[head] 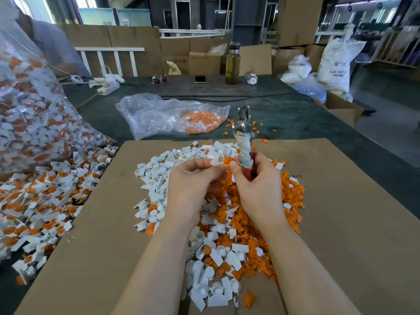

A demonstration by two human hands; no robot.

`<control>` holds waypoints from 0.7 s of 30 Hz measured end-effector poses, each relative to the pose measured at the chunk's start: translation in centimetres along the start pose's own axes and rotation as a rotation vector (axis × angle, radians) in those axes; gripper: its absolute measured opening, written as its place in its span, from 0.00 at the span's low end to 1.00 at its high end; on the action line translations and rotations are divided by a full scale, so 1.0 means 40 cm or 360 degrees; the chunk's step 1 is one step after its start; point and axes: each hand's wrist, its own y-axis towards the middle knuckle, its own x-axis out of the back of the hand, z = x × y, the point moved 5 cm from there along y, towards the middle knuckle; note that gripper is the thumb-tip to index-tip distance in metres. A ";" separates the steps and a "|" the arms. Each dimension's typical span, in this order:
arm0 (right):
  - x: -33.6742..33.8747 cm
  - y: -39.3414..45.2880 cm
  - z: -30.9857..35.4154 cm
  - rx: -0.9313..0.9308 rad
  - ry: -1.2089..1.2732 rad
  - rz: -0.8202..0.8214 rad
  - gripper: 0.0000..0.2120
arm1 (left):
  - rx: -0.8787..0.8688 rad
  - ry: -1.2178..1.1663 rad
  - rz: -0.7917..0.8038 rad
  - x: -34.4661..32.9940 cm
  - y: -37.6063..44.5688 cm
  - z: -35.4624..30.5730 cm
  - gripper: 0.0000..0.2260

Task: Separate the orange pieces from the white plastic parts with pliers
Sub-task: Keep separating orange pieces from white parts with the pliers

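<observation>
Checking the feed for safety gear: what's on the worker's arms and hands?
Nothing visible. The left hand and right hand are bare, with no gloves, rings or watch showing. Both forearms are uncovered down to the frame's edge; no sleeves appear.

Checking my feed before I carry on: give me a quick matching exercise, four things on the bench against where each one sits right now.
Things:
1. pliers
2. phone
3. big clear bag
4. white part

Places:
A. far side of the table, lying flat near a tall bottle
B. pinched in the left hand
C. upright in the right hand
D. left edge, spilling unsorted parts

Pairs: 1-C, 2-A, 3-D, 4-B
</observation>
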 end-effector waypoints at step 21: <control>0.007 -0.001 0.004 0.0096 -0.0147 -0.0059 0.06 | -0.0136 0.0093 0.0056 -0.020 -0.020 -0.024 0.05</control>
